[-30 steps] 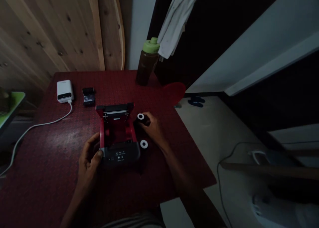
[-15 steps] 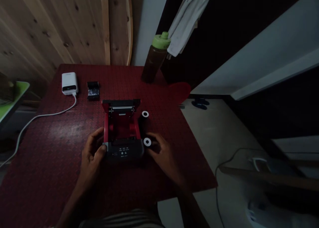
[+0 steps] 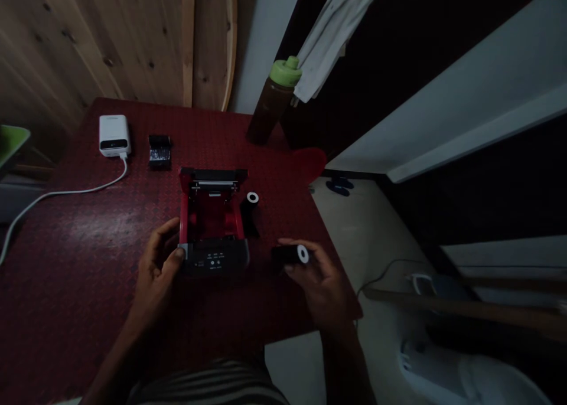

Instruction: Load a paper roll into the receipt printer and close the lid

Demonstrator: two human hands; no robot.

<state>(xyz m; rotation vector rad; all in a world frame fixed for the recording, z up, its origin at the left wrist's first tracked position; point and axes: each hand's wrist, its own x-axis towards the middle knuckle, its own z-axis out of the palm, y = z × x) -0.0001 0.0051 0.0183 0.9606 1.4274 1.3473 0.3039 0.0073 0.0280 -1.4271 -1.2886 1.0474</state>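
Left hand (image 3: 155, 270) curled half open against the left front corner of a small printer (image 3: 213, 257), thumb on the dark front panel, fingers along the side wall; light hold on the corner. Printer sits open on the table (image 3: 88, 228), red compartment facing up and bare of any roll.

Right hand (image 3: 322, 284) mostly closed around a black roll (image 3: 290, 254) with a white core, core end pointing right; roll well clear of the printer, near the table's edge. A second black roll (image 3: 250, 209) stands upright on the table, just beside the printer's right wall, not touching either hand.

Farther back on the table: a white power bank (image 3: 113, 134) with a white cable (image 3: 66, 190), a small black box (image 3: 159, 151), and a bottle (image 3: 270, 104) with a green lid.
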